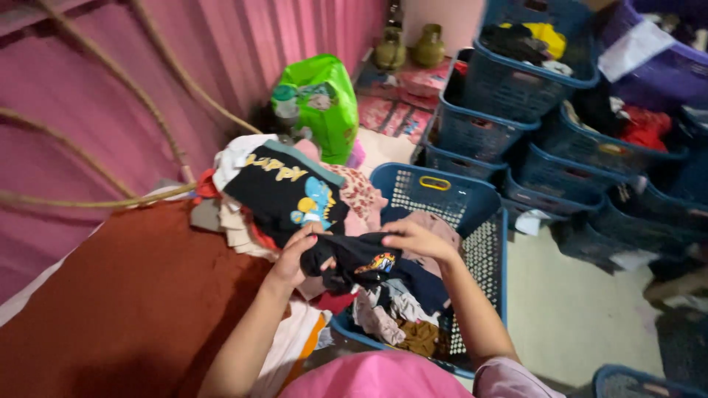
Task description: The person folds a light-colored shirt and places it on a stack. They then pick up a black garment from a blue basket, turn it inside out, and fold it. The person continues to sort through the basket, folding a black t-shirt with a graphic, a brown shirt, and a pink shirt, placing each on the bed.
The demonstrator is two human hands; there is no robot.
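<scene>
Black cloth, a small garment [354,259] with a bright printed patch, hangs bunched between both hands just above the blue laundry basket [483,221]. The left hand [295,254] has its fingers curled over the garment's left edge, pinching the fabric; the right hand [414,237] clamps the top right edge between thumb and fingers.

Inside the basket, directly under the garment, lies a jumble of crumpled clothes [394,313] in grey, brown and pink. Just left of the basket, touching its rim, a stack of folded clothes [284,193] rests on a reddish-brown surface [125,309]; its top piece is black with yellow lettering and a cartoon print.

Beyond the basket, toward the pink wall [147,44], stands a green plastic bag [324,103], and farther back two olive gas cylinders [410,46]. To the right of the basket, close against it, more blue baskets [516,88] are stacked in tiers with clothing in them, crowding that side.
</scene>
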